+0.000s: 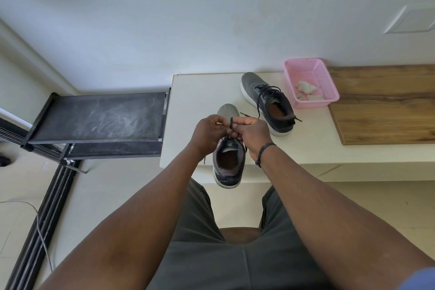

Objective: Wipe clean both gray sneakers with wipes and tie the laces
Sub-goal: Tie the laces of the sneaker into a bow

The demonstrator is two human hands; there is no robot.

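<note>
My left hand (208, 130) and my right hand (250, 134) meet knuckle to knuckle over the tongue of the near gray sneaker (228, 160), and both are curled tight on its dark lace (231, 123): a small loop of it stands up between my fingertips, pinched from either side. On my right wrist sits a dark corded bracelet (263, 152). The near sneaker lies toe away from me, pointing to twelve o'clock, with its heel hanging a little over the front edge of the white tabletop (188, 101) and its pale toe showing just beyond my fingers. At about two o'clock from my hands rests the second gray sneaker (267, 103), flat on its white sole, toe to the wall, its black laces (266, 95) loose and one end trailing onto the table beside the heel. Just beyond it, again toward two o'clock and close beside it, stands a pink mesh basket (310, 82) with crumpled white wipes (306, 89) lying in its bottom. The basket sits at the edge of a wooden board (388, 106) that runs off to three o'clock. Out at nine o'clock, butted against the table's side, is a black scuffed shelf (101, 117) on a metal frame. Below my forearms are my gray shorts (211, 254).
</note>
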